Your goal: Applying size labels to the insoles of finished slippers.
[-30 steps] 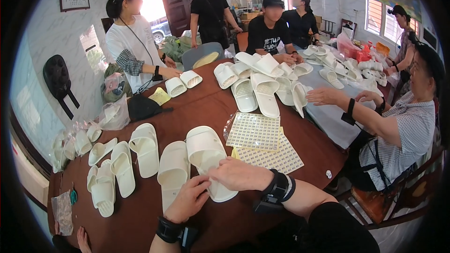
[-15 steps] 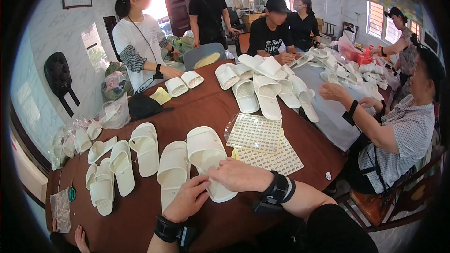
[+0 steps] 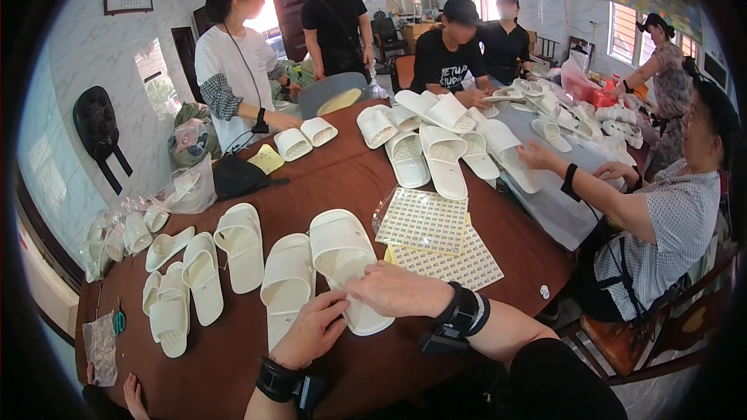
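A white slipper [image 3: 342,245] lies on the brown tabletop, with both my hands over its heel end. My right hand [image 3: 405,289] rests on its footbed, fingers drawn together and bent down. Against the slipper's left edge sits my left hand [image 3: 313,330], its fingers curled in and their tips close to the right hand's. Whatever the fingertips pinch is hidden. Another white slipper [image 3: 286,284] stands just left, partly covered by my left hand. Beyond my right hand lie a sheet of small printed stickers [image 3: 459,260] and a second sticker sheet [image 3: 422,218] in a clear sleeve.
More white slippers [image 3: 239,245] lie to the left, and a slipper pile [image 3: 443,148] is at the far middle. Green-handled scissors [image 3: 119,322] rest by the left edge. A co-worker [image 3: 654,210] sits at the right; others work around the table. Another person's hand [image 3: 135,397] is at lower left.
My hands and the slipper under them have stayed put. The seated co-worker at the right has lowered a hand to a slipper on the pile, which has shifted. The standing person in black has straightened.
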`<state>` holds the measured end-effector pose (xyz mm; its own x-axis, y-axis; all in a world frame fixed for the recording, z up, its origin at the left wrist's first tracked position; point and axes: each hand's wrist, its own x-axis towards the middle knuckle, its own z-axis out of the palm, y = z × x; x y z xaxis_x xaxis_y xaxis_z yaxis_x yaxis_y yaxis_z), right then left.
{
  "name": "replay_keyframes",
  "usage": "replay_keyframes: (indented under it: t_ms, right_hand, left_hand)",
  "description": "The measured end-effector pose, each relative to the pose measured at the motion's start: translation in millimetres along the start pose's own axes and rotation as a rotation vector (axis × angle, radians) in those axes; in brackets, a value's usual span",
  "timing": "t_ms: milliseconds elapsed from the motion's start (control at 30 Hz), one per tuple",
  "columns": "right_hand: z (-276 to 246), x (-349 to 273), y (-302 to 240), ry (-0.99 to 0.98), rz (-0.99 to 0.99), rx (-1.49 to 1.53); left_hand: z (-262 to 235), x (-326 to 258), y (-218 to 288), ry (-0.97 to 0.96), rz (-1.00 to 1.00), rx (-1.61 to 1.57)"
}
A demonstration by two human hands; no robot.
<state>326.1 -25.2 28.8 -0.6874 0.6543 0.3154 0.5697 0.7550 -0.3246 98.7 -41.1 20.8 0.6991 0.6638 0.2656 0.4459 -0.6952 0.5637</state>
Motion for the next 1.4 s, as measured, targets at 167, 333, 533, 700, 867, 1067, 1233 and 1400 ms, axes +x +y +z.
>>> replay_keyframes:
  t_ms: [167,333,533,700,867,1067,1233,1400]
  right_hand:
    - [4,0,2,0.024,-0.003,-0.019]
    - [4,-1,2,0.033,0.004,-0.017]
    - [7,0,3,0.022,0.010,-0.019]
    - [-3,0,-3,0.027,-0.002,0.013]
    - [-2,1,-2,0.021,-0.002,0.002]
    - [-2,-1,-2,0.020,0.005,-0.009]
    - [-2,-1,-4,0.044,0.015,0.000]
    - [-2,-1,-4,0.039,0.015,-0.005]
  left_hand:
    - [-1,0,3,-0.005,-0.009,0.002]
    - [-1,0,3,-0.009,-0.014,0.007]
    - [1,0,-2,-0.002,0.004,-0.008]
    - [0,0,-1,0.005,0.010,-0.003]
    - [0,1,0,0.008,0.007,0.007]
    - [1,1,-1,0.002,0.012,0.001]
    - [2,0,1,0.015,-0.005,0.007]
    - [1,1,3,0.010,-0.009,-0.009]
